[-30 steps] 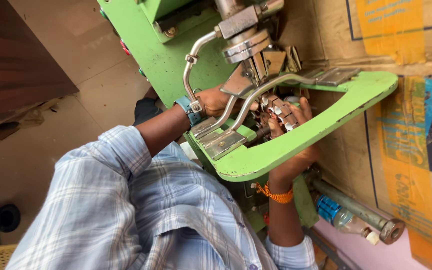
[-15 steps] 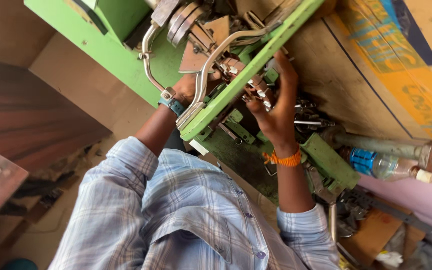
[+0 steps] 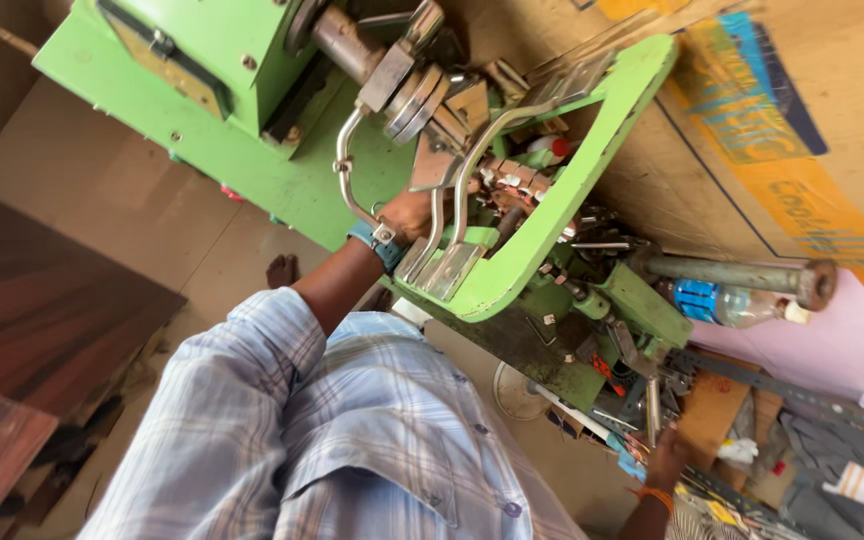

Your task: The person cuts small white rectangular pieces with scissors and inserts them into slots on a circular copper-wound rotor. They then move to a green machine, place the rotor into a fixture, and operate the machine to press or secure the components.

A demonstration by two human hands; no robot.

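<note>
Right hand (image 3: 668, 462) now down among tools, grip unclear; left hand (image 3: 410, 213) clamped on upright lever (image 3: 430, 222).

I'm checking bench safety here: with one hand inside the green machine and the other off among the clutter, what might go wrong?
The left hand sits among the metal levers of the green machine, so fingers might get pinched. The right hand reaches into loose tools unwatched and might get nicked.
</note>
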